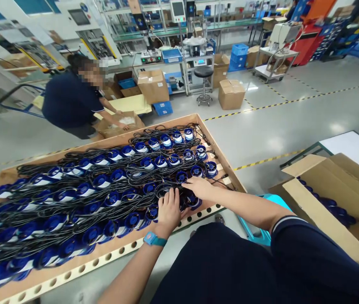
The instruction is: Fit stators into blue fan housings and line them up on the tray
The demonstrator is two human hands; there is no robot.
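Observation:
A large shallow wooden crate [228, 169] holds rows of blue round housings [133, 220] with white labels, and bundles of black cable [141, 198] run between the rows. At its near right part, my left hand [169, 209], with a teal watch on the wrist, has its fingers curved down over a black cable bundle. Just beyond, my right hand [198, 187] reaches in from the right, its fingers bent onto the cable beside a blue housing [182, 176]. Its lower fingers are partly hidden. Another blue housing [194, 201] sits just below the right hand.
Across the crate a co-worker [72, 95] bends over a cardboard box [121, 124]. At right stands an open cardboard box [325, 202] with blue parts inside, next to a turquoise stool [262, 236]. Behind are a black stool [204, 72], a closed carton [231, 93] and workbenches.

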